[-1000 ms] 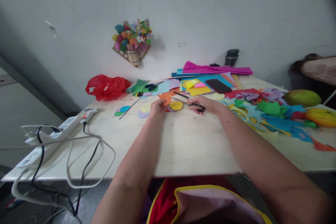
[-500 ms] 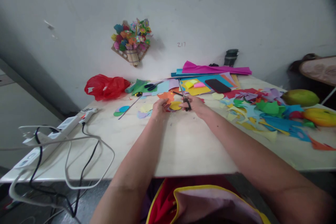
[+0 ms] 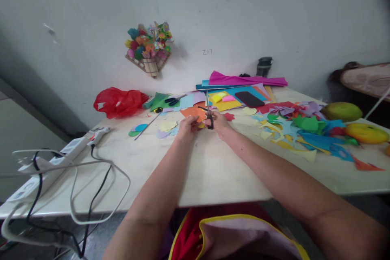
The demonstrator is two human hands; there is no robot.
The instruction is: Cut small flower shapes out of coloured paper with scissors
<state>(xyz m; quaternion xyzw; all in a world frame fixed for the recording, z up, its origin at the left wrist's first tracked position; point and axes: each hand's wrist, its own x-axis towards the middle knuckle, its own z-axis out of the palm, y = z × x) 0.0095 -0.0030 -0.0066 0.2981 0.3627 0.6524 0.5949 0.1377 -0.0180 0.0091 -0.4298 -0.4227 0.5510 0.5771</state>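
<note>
Pinched in my left hand (image 3: pixel 187 128) is a piece of orange paper (image 3: pixel 193 111) with a wavy edge. My right hand (image 3: pixel 219 124) grips black-handled scissors (image 3: pixel 210 123), whose two blades are spread apart, one pointing up and the other to the left by the orange paper. Beneath my fingers a yellow paper disc (image 3: pixel 201 125) is mostly covered. A red scalloped paper shape (image 3: pixel 229 117) lies just past my right hand. Pale yellow scalloped paper (image 3: pixel 168 125) rests left of my left hand, over lilac and blue pieces.
Paper scraps (image 3: pixel 307 132) and mango-like fruit (image 3: pixel 341 111) lie on the right. A phone (image 3: pixel 250 99) rests on coloured sheets at the back. Dark-handled scissors (image 3: pixel 172 100), a red plastic bag (image 3: pixel 119 101) and a power strip (image 3: pixel 51 167) with trailing cables are on the left.
My right hand has come closer to my left with the scissors. The orange paper is turned and shows more, while the yellow disc is more covered. The view has shifted slightly.
</note>
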